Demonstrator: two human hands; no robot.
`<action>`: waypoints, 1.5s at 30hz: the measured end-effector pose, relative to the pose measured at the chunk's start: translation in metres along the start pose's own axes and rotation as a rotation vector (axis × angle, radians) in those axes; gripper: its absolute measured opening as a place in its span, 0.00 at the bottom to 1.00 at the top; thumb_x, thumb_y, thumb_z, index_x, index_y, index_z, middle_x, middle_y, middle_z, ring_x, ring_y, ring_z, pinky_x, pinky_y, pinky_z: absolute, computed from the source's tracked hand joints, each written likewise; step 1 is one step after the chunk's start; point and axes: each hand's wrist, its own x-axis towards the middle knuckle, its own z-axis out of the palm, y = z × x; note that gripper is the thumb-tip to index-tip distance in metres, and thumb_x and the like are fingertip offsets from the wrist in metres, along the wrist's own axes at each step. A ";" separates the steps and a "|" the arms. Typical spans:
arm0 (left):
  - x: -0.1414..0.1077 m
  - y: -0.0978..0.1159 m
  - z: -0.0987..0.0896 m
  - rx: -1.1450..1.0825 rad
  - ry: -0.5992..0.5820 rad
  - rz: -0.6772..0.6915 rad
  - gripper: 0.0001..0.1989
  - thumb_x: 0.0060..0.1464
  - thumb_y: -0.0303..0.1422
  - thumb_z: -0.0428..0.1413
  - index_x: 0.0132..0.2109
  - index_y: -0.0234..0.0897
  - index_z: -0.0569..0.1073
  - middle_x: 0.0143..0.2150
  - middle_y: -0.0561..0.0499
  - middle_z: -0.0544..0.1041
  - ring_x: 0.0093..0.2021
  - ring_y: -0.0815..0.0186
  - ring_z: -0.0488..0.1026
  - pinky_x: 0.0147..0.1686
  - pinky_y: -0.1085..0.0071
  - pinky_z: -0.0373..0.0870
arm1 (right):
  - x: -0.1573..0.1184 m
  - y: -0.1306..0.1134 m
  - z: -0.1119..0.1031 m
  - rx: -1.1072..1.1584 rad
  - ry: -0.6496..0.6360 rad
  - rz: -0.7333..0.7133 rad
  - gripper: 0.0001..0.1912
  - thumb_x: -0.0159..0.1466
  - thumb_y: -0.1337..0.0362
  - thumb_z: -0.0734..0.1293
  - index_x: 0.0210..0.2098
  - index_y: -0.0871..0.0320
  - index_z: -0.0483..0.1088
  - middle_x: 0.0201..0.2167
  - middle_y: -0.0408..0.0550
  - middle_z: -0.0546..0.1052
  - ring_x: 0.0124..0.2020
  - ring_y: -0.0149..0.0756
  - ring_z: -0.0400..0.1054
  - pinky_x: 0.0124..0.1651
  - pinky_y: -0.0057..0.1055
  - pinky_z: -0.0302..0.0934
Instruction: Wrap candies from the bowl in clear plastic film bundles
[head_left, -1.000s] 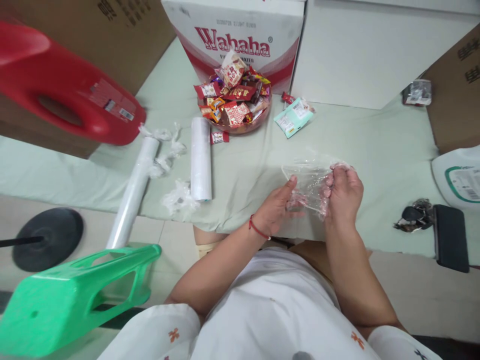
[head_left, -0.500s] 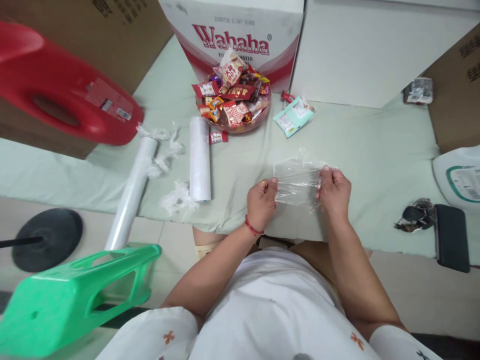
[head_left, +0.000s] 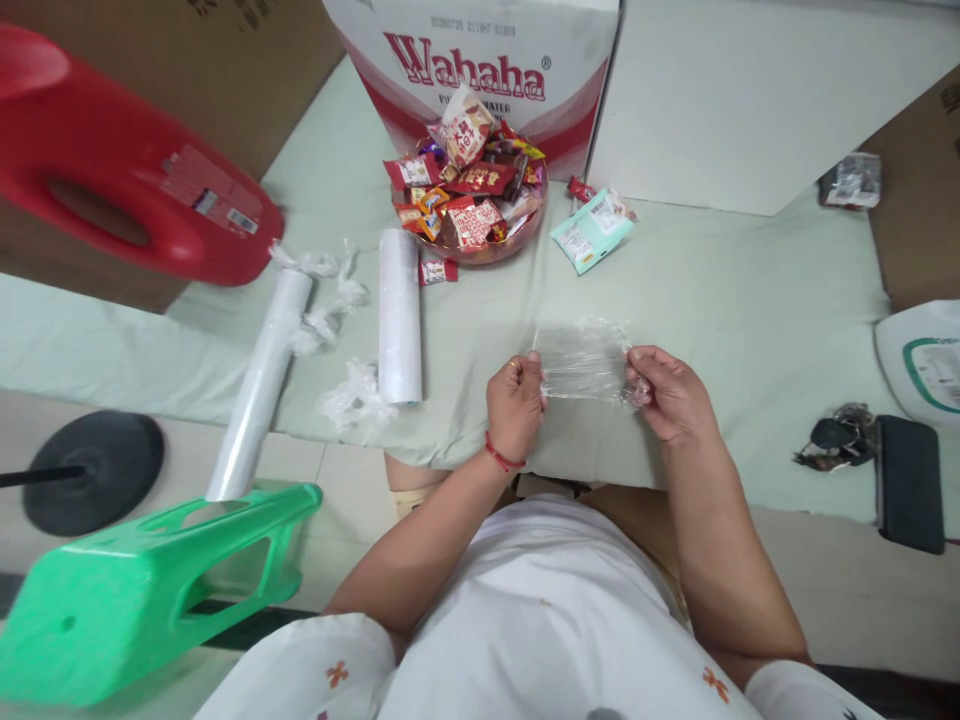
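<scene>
Between my two hands a piece of clear plastic film [head_left: 583,365] is pulled taut above the green cloth, with wrinkles running across it. My left hand [head_left: 516,405], wearing a red cord bracelet and a ring, pinches its left edge. At the other side my right hand [head_left: 671,392] grips the crumpled right edge between thumb and fingers. A white roll [head_left: 400,318] of plastic lies left of my hands, and a second, longer roll [head_left: 262,385] lies farther left, jutting past the table edge. Crumpled clear plastic [head_left: 358,397] rests beside the rolls.
A bowl [head_left: 491,250] heaped with wrapped sweets stands before a Wahaba-printed carton [head_left: 480,60]. A mint-green packet [head_left: 592,232] lies right of it. Keys [head_left: 836,437] and a black phone [head_left: 909,485] are at right, a red jug [head_left: 135,180] at left, a green stool [head_left: 157,600] below.
My right hand has turned and spread its grip slightly at the film's right edge. Both hands and the film have shifted a little to the left in view.
</scene>
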 end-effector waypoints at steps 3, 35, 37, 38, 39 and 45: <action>0.000 0.003 -0.007 -0.053 0.023 -0.012 0.25 0.59 0.55 0.59 0.30 0.39 0.65 0.23 0.59 0.65 0.16 0.76 0.58 0.11 0.77 0.49 | 0.003 0.000 -0.003 0.071 0.034 0.003 0.23 0.42 0.53 0.84 0.30 0.57 0.75 0.21 0.37 0.66 0.19 0.21 0.48 0.17 0.20 0.41; -0.019 0.031 -0.080 0.857 -0.048 0.387 0.14 0.62 0.37 0.57 0.28 0.40 0.68 0.26 0.53 0.70 0.26 0.66 0.65 0.28 0.70 0.59 | -0.018 0.017 -0.005 -0.412 -0.089 -0.062 0.27 0.49 0.42 0.80 0.29 0.58 0.73 0.19 0.36 0.63 0.21 0.25 0.51 0.22 0.25 0.44; -0.028 0.041 -0.066 0.858 0.015 0.608 0.13 0.66 0.36 0.54 0.31 0.39 0.70 0.32 0.50 0.74 0.31 0.64 0.70 0.33 0.69 0.64 | -0.017 0.020 -0.004 -0.468 -0.110 -0.073 0.26 0.50 0.42 0.79 0.30 0.58 0.73 0.19 0.36 0.63 0.21 0.25 0.51 0.23 0.26 0.44; -0.030 0.047 -0.057 0.847 -0.013 0.706 0.13 0.68 0.36 0.53 0.33 0.39 0.71 0.34 0.49 0.76 0.34 0.63 0.72 0.35 0.68 0.67 | -0.017 0.021 -0.004 -0.489 -0.115 -0.081 0.26 0.51 0.42 0.78 0.30 0.58 0.72 0.20 0.36 0.63 0.21 0.25 0.51 0.23 0.26 0.44; -0.029 0.051 -0.046 0.846 -0.074 0.791 0.14 0.69 0.36 0.51 0.34 0.39 0.72 0.34 0.48 0.77 0.37 0.63 0.74 0.38 0.68 0.68 | -0.016 0.022 -0.004 -0.505 -0.117 -0.088 0.25 0.52 0.42 0.78 0.30 0.58 0.72 0.20 0.36 0.63 0.22 0.25 0.50 0.24 0.26 0.44; 0.015 0.037 0.004 1.176 -0.547 0.798 0.20 0.73 0.38 0.44 0.56 0.34 0.76 0.63 0.40 0.77 0.67 0.55 0.70 0.65 0.54 0.65 | -0.017 0.022 -0.012 -0.515 -0.104 -0.102 0.24 0.54 0.43 0.77 0.31 0.57 0.71 0.20 0.36 0.63 0.21 0.25 0.49 0.23 0.27 0.42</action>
